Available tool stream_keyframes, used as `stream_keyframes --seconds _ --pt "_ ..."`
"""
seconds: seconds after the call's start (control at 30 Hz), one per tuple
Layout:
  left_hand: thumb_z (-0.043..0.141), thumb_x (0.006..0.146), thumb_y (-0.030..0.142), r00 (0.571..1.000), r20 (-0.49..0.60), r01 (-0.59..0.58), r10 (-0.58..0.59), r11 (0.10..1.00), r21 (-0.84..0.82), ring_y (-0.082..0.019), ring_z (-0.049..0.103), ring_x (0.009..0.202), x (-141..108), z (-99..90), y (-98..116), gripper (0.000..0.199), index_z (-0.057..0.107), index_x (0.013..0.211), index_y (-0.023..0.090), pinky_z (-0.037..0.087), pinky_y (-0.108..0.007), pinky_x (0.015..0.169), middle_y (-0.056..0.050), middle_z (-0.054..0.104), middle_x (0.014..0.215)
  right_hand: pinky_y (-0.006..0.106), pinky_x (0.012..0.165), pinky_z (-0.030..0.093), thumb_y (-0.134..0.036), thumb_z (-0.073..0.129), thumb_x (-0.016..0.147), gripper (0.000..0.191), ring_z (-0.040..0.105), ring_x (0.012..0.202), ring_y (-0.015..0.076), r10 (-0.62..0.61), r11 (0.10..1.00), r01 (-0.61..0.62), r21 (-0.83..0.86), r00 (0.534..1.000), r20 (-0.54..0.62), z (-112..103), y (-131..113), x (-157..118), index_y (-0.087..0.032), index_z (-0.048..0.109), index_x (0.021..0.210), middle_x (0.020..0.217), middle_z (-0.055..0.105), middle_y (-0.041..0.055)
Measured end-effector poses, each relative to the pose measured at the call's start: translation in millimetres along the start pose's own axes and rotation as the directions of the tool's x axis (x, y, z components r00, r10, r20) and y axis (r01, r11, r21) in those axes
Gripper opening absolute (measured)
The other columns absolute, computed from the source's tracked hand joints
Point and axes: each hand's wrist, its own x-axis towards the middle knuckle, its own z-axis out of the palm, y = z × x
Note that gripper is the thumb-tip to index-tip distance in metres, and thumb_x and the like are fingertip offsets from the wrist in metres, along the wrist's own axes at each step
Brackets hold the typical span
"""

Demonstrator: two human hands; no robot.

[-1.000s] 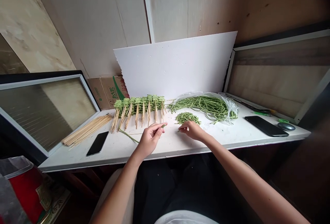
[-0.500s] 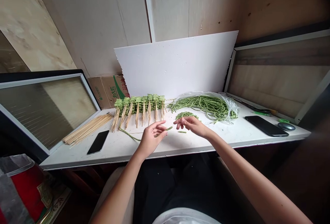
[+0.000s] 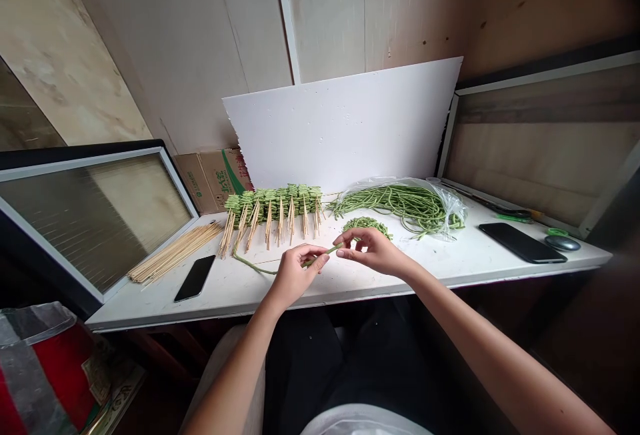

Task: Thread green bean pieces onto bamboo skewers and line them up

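Gripping a bean (image 3: pixel 331 249) mid-frame, the left hand (image 3: pixel 299 276) is steadying it; the right hand (image 3: pixel 374 252) is framing its tip, pinch unclear. Close support should be curbing wobble.

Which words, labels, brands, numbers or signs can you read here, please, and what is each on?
Cardboard box: larger green and red characters, too small to read surely.
Same box, left part: small green mark, unreadable.
Pale printed item, lower left: dark print, too blurred to read.
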Motion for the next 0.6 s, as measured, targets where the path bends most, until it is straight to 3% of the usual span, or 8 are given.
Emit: stream_keyframes --seconds 0.17,0.43,0.6 --pt "0.075 0.092 0.035 0.995 0.014 -0.095 0.094 0.991 0.091 -0.021 0.074 0.092 -2 3.7 -4 0.022 0.082 0.105 0.019 0.059 -0.029 0.08 -0.01 0.079 0.106 0.029 0.066 0.049 -0.053 0.077 0.089 0.033 0.065 0.081 0.0188 -0.078 0.993 0.076 -0.093 0.997 -0.013 5 4 -1 -0.021 0.077 0.095 0.093 0.075 0.0068" --pt "0.076 0.09 0.029 0.992 0.012 -0.127 0.126 0.982 0.142 -0.018 0.069 0.077 -3 4.5 6 0.014 0.082 0.098 0.018 0.054 -0.029 0.071 -0.008 0.077 0.093 0.03 0.072 0.049 -0.027 0.069 0.096 0.005 0.063 0.087 0.0194 -0.117 0.978 0.113 -0.174 0.993 -0.01 14 4 -3 -0.023 0.072 0.095 0.094 0.072 0.0053" --pt "0.073 0.088 0.021 0.987 0.035 -0.161 0.157 0.969 0.188 -0.02 0.067 0.076 -3 5.9 5 0.009 0.081 0.091 0.019 0.053 -0.031 0.072 -0.008 0.077 0.088 0.033 0.077 0.052 -0.007 0.055 0.089 0.023 0.065 0.089 0.021 -0.152 0.98 0.153 -0.128 0.988 0.019 19 4 -3 -0.022 0.071 0.092 0.09 0.071 0.0059"
